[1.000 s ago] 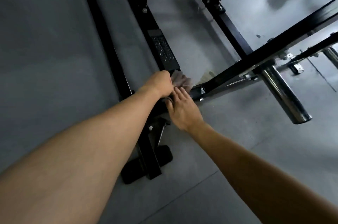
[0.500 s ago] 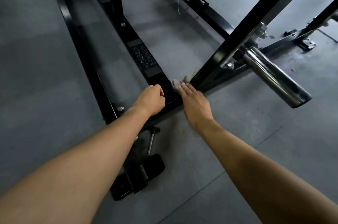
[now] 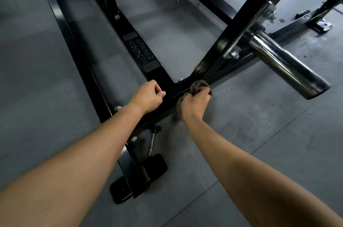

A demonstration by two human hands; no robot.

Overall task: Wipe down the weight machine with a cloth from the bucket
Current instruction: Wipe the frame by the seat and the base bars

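The cloth (image 3: 199,85) is a small brownish rag, bunched in your right hand (image 3: 194,105). Your fingers are curled round it. One fold sticks out in front of the knuckles and another end hangs down beside the wrist. You are pressing it on the black base bar (image 3: 171,93) of the weight machine (image 3: 232,32), just where the slanted post comes down to the bar.

I judge the cloth to be soft and very light, and probably damp, so it should follow the edges of the steel easily. It is best to keep it as one wad under the palm and fingers. A loose end could catch on the small bolt (image 3: 180,79) just in front of your knuckles. The machine itself looks heavy and stiff, and I do not expect it to move under your push.

Your left hand (image 3: 148,96) is just to the left of the right one, with the bar showing between them, so they do not touch. Its fingers are curled in a loose fist, and I see nothing held in it. The thumb side lies at the edge of the bar.

Beyond the left hand, a label plate (image 3: 141,52) sits on the frame. Further out, to the right of the right hand, a chrome sleeve (image 3: 285,67) sticks out above the grey floor (image 3: 259,143). Nearer to you, beside your left forearm, are a rubber foot (image 3: 157,167) and a pin (image 3: 153,139).
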